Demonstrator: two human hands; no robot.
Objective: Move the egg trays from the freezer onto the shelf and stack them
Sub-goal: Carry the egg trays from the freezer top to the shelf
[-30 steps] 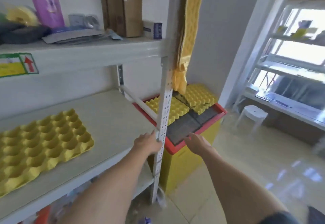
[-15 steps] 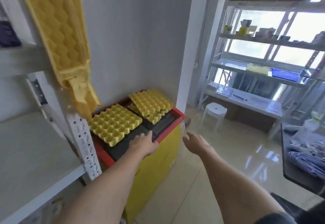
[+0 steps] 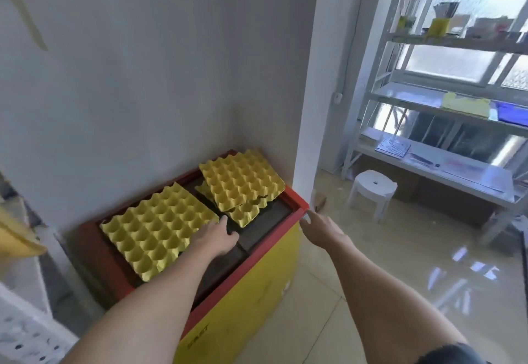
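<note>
Pale grey walls meet in a corner where a chest freezer (image 3: 257, 286) stands, yellow-bodied with a red rim and dark sliding lids on top. On those lids lie the yellow egg trays: a near tray (image 3: 158, 233) lying flat, and a far tray (image 3: 241, 182) resting askew on a torn tray piece (image 3: 245, 212) whose ragged edge sticks out below it. The left hand (image 3: 215, 239) hovers open, fingers spread, at the near tray's right-hand edge, touching or just short of it; it grips nothing yet. The right hand (image 3: 320, 228) is open and empty too, fingertips beside the freezer's red corner, apart from any tray. These trays look like moulded pulp: matte, rough, dimpled in a regular grid of cups with scalloped rims. Judging by that, they should be very light, fairly stiff when supported, yet easy to bend or tear, as the broken piece suggests. A safe hold seems to be thumb over, fingers under the edge nearest the left hand, the right hand taking the opposite edge, so the sheet does not sag. Beyond the right hand, a white stool (image 3: 373, 189) stands on glossy floor tiles.
</note>
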